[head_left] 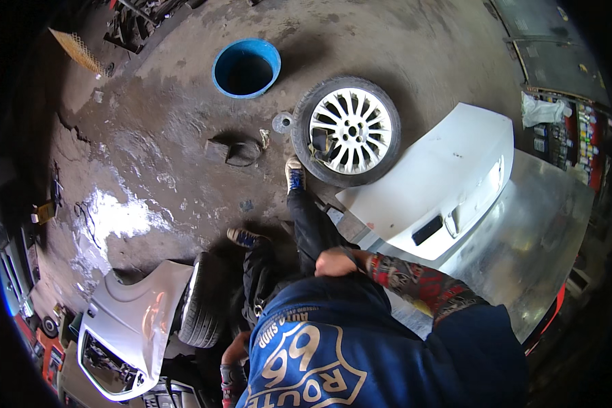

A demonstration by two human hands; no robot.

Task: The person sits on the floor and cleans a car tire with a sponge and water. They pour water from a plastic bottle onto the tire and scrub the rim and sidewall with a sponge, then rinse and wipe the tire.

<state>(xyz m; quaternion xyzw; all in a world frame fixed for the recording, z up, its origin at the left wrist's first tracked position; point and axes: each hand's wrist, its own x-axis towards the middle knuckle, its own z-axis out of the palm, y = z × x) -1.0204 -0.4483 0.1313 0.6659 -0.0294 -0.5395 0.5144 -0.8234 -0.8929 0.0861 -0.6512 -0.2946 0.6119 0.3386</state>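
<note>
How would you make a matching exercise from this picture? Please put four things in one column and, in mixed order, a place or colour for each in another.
Things:
1. Bucket
2. Wheel
3. Right hand
4. Car panel on the picture's right

Places or colours:
A. Flat on the floor, close to a shoe
B. White, beside a shiny metal sheet
C. Blue, with an open top
D. At the waist of the blue shirt

Right pairs: 1-C, 2-A, 3-D, 4-B.

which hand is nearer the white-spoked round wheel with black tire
Right: the right hand is below the wheel in the picture; the left hand is lower, farther left and more distant.
</note>
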